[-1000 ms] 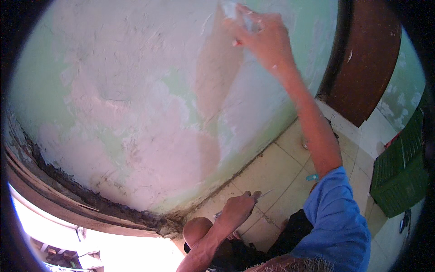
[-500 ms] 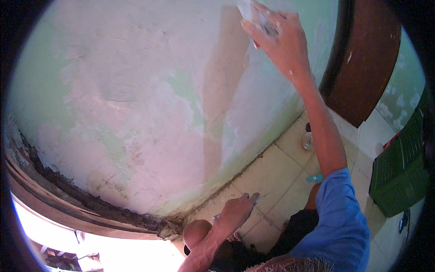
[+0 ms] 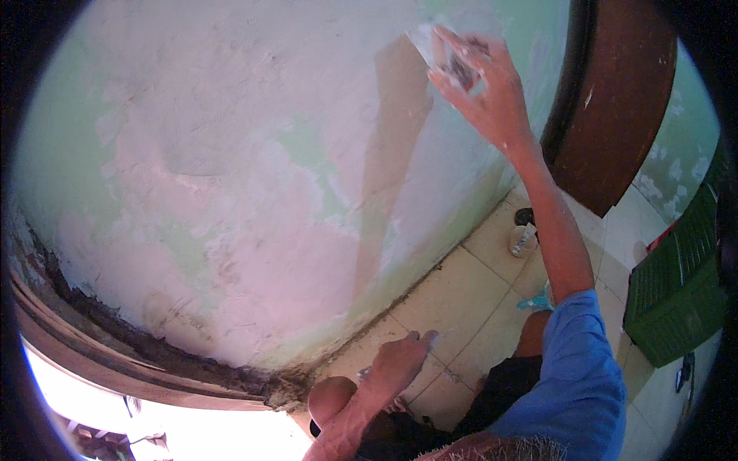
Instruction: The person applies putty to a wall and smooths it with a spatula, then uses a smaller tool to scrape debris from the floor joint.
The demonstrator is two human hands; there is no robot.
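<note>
Whitish thin flat piece: at the patchy pink-and-green plastered wall.
Bare right hand: pinching that piece between thumb and fingers.
Bare left hand: curled low above beige floor tiles; cannot tell whether holding anything.

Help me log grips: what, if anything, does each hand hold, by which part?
Right hand: flat pale piece, by the end nearest the palm. Left hand: cannot tell.
</note>
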